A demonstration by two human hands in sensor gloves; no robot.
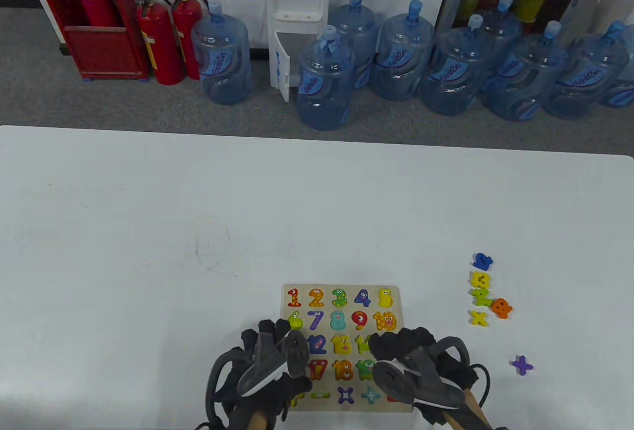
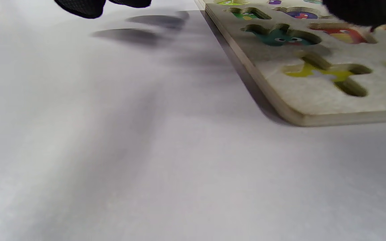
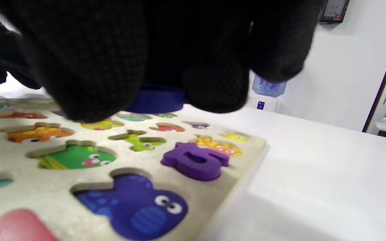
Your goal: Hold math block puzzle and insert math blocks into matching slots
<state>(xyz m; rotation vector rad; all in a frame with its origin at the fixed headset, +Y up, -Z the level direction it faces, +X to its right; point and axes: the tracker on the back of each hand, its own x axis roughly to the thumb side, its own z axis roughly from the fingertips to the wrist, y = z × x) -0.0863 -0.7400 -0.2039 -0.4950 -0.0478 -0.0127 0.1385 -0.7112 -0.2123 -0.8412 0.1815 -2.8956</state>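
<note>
So the white table (image 1: 148, 212) takes up most of the table view, and behind it on the floor there's a row of big blue water jugs (image 1: 324, 80), a white water dispenser (image 1: 296, 14), a red extinguisher cabinet (image 1: 86, 16) and two red fire extinguishers (image 1: 161, 38).

The wooden number puzzle board (image 1: 346, 308) lies flat near the table's front edge, most of its slots showing printed cartoon numbers. Both gloved hands sit over its near half and block the lower rows from above.

Left hand (image 1: 270, 355) is at the board's left edge. Its fingertips (image 2: 82, 7) poke in at the top of the left wrist view, just above the table beside the board, but I honestly can't tell if they're gripping the edge or only hovering.

Right hand (image 1: 411, 350) is over the board's right side, fingers curled around a dark blue block (image 3: 156, 98) that barely peeks out between them in the right wrist view. Under it, a purple block (image 3: 194, 162) sits on the board near its right edge.

Off to the right there's a loose cluster well apart from the board: a blue piece (image 1: 482, 261), a yellow piece (image 1: 480, 279), a green piece (image 1: 480, 296), an orange piece (image 1: 501, 308), a yellow x (image 1: 478, 318), and a purple plus (image 1: 522, 365) on its own nearer the front edge.
</note>
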